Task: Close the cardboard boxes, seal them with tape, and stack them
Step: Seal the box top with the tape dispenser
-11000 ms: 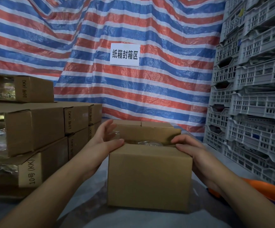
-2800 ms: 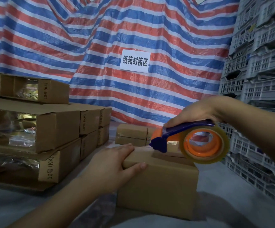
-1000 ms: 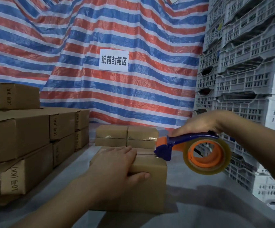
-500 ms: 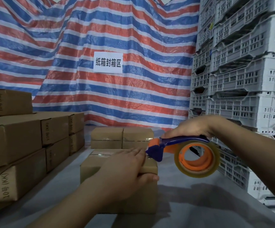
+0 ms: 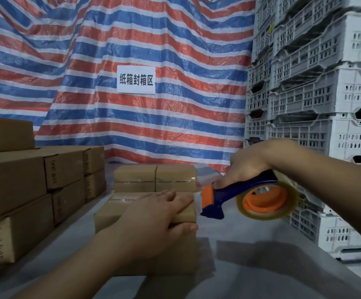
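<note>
I see the box [image 5: 145, 240] near the middle of the table [image 5: 261, 266], with my left hand [image 5: 153, 221] lying on its top. Just right of the box, above the table, my right hand [image 5: 248, 167] holds the tape dispenser [image 5: 248, 199]. Behind the box, two more boxes [image 5: 156, 178] sit side by side. A stack of boxes [image 5: 24, 186] stands to the left. Crates [image 5: 317, 104] are piled on the right. A tarp [image 5: 119, 61] hangs at the far side, with a sign [image 5: 136, 79] on it.

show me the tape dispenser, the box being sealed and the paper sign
tape dispenser [image 5: 243, 187]: head view, on its blue handle
box being sealed [image 5: 108, 214]: head view, on its bare top near the left edge
paper sign [image 5: 136, 80]: head view, on the middle of the white sheet
</note>
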`<state>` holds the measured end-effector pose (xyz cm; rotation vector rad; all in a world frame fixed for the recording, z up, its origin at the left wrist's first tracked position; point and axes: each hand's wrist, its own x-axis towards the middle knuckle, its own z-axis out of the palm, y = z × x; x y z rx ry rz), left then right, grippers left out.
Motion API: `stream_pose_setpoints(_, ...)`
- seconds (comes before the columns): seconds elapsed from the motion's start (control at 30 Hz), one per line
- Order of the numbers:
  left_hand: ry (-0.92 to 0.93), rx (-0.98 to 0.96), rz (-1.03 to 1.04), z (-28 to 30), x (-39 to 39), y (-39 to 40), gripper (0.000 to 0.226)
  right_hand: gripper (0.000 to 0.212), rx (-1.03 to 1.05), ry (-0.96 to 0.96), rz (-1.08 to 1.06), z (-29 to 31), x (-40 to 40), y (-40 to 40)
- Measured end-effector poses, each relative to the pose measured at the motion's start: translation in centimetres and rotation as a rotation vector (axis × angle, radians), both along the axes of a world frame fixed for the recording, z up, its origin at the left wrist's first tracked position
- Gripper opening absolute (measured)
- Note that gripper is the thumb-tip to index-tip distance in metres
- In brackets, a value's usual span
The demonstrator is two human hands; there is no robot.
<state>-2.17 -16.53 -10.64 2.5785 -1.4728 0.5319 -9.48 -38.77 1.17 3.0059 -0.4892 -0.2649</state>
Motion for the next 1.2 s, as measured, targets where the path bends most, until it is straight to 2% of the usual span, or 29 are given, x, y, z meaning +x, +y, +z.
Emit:
stream_pose_setpoints(0.07,0.004,0.017,0.016,0.1,0.1,-0.2,0.066,0.064,-0.110,-0.032,-0.018,0.3,0.2,1.6)
stream_pose_setpoints(0.2,-0.007,0.038,0.037,0.2,0.2,-0.6,0.066,0.053,-0.295,-0.030,-0.022,1.5,0.3,4.4)
stream_pose_setpoints(0.3,-0.005,0.031,0.040,-0.1,0.3,-0.2,0.071,0.047,-0.692,0.123,0.061,-1.1,0.9,4.9)
stream_pose_setpoints(0.33,-0.006,0.032,0.042,-0.2,0.4,-0.1,0.071,0.044,-0.782,0.153,0.072,-2.7,0.9,4.2)
stream_pose_setpoints(0.37,-0.011,0.030,0.047,-0.3,0.5,-0.1,0.071,0.039,-0.773,0.130,0.057,-4.1,0.6,3.4)
stream_pose_setpoints(0.57,-0.008,0.018,0.048,-0.3,0.7,-0.3,0.072,0.054,-0.448,-0.412,-0.088,-10.1,-1.8,-1.2)
stream_pose_setpoints(0.67,-0.008,0.017,0.037,-0.4,0.6,-0.2,0.069,0.058,-0.321,-0.478,-0.160,-13.3,-2.8,-1.9)
stream_pose_setpoints(0.77,-0.030,0.016,0.033,-0.4,0.5,-0.2,0.069,0.057,-0.258,-0.448,-0.216,-15.1,-3.7,-2.0)
stream_pose_setpoints(0.9,-0.039,0.004,0.018,-0.3,0.5,-0.1,0.068,0.059,-0.275,-0.426,-0.236,-15.5,-3.9,-1.6)
stream_pose_setpoints(0.97,-0.038,-0.010,0.009,-0.4,0.5,-0.2,0.067,0.062,-0.356,-0.395,-0.214,-14.4,-3.7,-1.1)
stream_pose_setpoints(1.03,-0.033,-0.012,0.006,-0.5,0.6,-0.2,0.066,0.071,-0.356,-0.551,-0.200,-12.6,-3.3,-0.2)
stream_pose_setpoints(1.07,-0.031,-0.014,0.005,-0.5,0.6,-0.3,0.065,0.076,-0.266,-0.685,-0.173,-11.5,-3.1,0.3)
stream_pose_setpoints(1.13,-0.036,-0.022,0.002,-0.5,0.6,-0.3,0.065,0.079,0.169,-0.863,-0.076,-9.2,-2.3,1.8)
stream_pose_setpoints(1.2,-0.042,-0.023,-0.002,-0.4,0.5,-0.4,0.065,0.072,0.647,-0.839,-0.009,-7.5,-1.2,4.0)
